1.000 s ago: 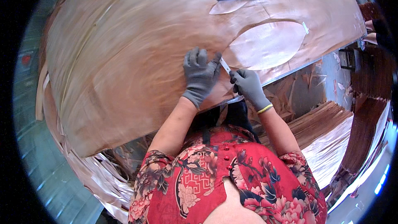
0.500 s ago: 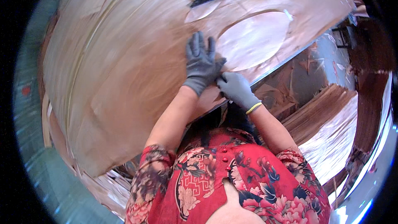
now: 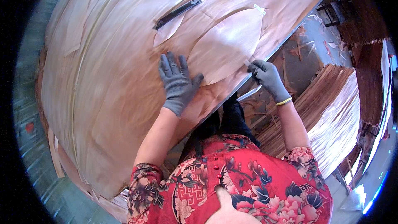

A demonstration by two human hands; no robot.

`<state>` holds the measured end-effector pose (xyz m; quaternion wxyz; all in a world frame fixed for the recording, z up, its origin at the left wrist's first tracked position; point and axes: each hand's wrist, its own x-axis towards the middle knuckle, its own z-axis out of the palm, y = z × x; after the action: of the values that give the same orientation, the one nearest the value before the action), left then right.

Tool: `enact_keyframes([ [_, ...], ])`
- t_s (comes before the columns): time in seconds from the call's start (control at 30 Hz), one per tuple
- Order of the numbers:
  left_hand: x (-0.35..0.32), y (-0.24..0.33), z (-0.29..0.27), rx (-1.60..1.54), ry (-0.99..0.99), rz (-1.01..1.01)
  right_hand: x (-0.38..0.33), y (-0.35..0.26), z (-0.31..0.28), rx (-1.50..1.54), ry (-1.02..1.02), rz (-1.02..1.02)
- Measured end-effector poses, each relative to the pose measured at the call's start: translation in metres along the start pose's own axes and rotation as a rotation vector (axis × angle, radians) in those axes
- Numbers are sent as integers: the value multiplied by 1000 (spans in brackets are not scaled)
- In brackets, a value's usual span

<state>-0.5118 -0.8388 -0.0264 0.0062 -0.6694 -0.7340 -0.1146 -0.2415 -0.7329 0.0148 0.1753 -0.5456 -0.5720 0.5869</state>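
My left hand [image 3: 178, 84], in a grey glove, lies flat with fingers spread on a large brown wood veneer sheet [image 3: 120, 112]. Its thumb reaches the lower left end of a pale, leaf-shaped piece [image 3: 228, 45] on the sheet. My right hand [image 3: 267, 76], gloved alike, is closed near the sheet's right edge. A slim, pale, blade-like thing [image 3: 249, 93] sticks out below its fingers. A light tip [image 3: 248, 62] shows at the fingertips; whether both are one thing I cannot tell.
A black bar [image 3: 178, 13] lies on the sheet beside a small pale piece [image 3: 169, 31]. A small white strip [image 3: 260, 9] sits at the leaf-shaped piece's far end. Right of the table edge are stacked brown veneer [image 3: 306, 103] and scraps on the floor [image 3: 296, 52].
My hands, close together before, are now apart: the right has moved right and slightly up to the sheet's edge. The pale thing in it now shows. The view has shifted, with the sheet appearing farther left.
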Motion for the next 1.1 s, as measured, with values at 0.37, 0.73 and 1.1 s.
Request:
enact_keyframes([
  [0.37, 4, 21, -11, -18, 246, 15, 34, -7, -12, -571, 73, 116],
  [0.73, 40, 132, 26, -316, -55, 308, 26, 5, -15, -676, 113, 77],
  [1.1, 44, 131, 19, -332, -92, 278, 30, 6, -47, -299, -189, 181],
])
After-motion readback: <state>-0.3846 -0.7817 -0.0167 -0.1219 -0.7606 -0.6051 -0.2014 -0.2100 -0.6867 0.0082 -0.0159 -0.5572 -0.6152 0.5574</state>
